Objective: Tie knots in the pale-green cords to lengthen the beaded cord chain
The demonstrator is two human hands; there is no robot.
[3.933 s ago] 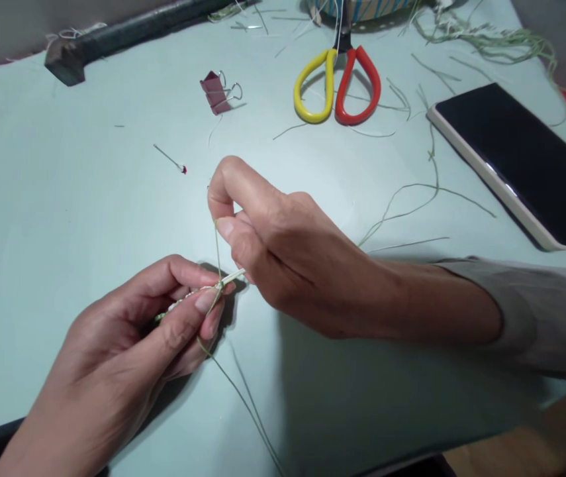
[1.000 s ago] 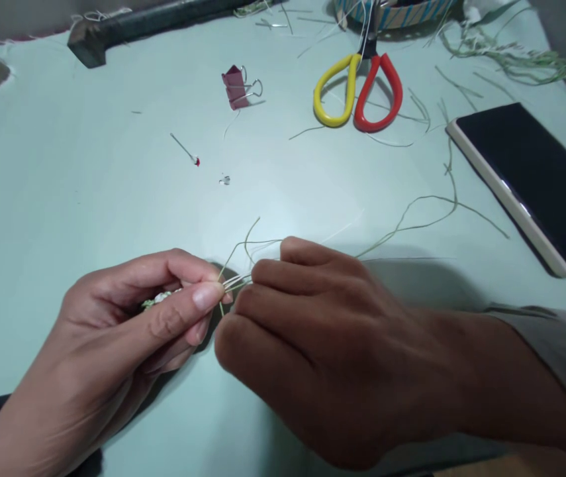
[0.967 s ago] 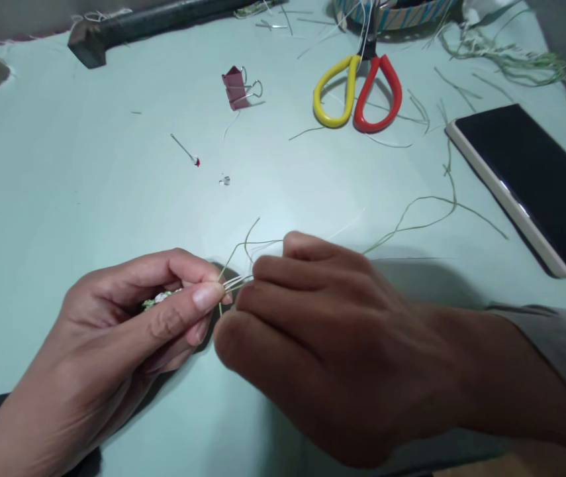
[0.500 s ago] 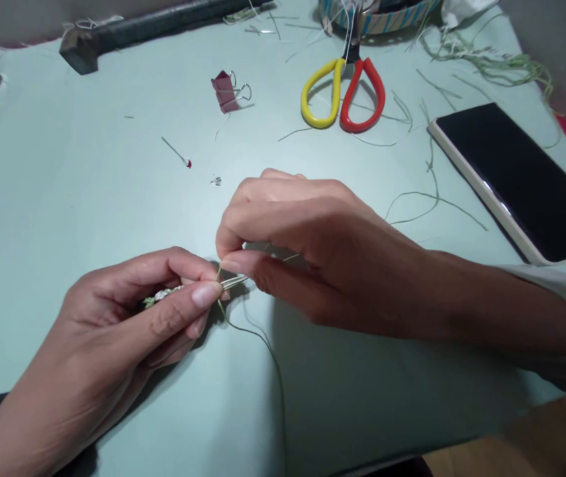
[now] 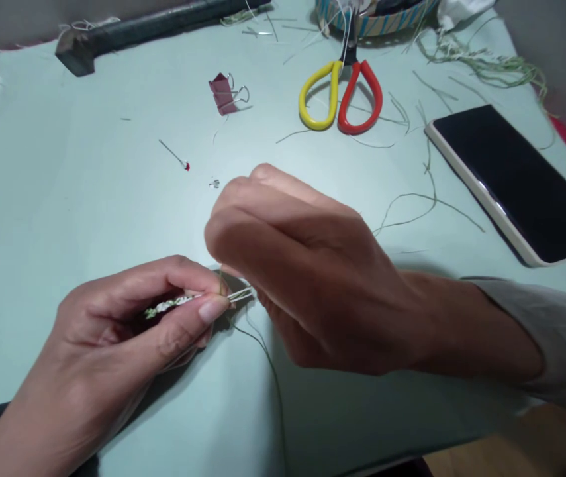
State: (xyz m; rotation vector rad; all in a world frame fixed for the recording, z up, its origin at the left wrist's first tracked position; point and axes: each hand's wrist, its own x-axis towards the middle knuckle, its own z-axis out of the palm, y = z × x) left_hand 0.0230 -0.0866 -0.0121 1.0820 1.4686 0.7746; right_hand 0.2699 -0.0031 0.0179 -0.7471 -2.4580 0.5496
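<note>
A green and white braided cord (image 5: 169, 305) lies in my left hand (image 5: 138, 331), pinched between thumb and index finger. Pale strands (image 5: 240, 293) stick out to the right of that pinch. Just right of it, my right hand (image 5: 302, 265) is closed with its back to the camera; a thin green thread (image 5: 221, 281) runs up from the left fingertips to it, and its own fingertips are mostly hidden. Another length of green thread (image 5: 275, 371) trails from the pinch down over the table toward the near edge.
On the pale green table (image 5: 64, 199) lie a maroon binder clip (image 5: 223, 94), a red-tipped pin (image 5: 174, 154), yellow and red scissors (image 5: 341, 96), a phone (image 5: 516, 182) and loose threads (image 5: 496, 63). A metal bar (image 5: 163, 26) and a patterned container (image 5: 382, 20) are at the back.
My right hand has turned over at the wrist, its back now toward the camera, and its fingertips have gone out of sight. My left hand keeps its pinch, slightly shifted right.
</note>
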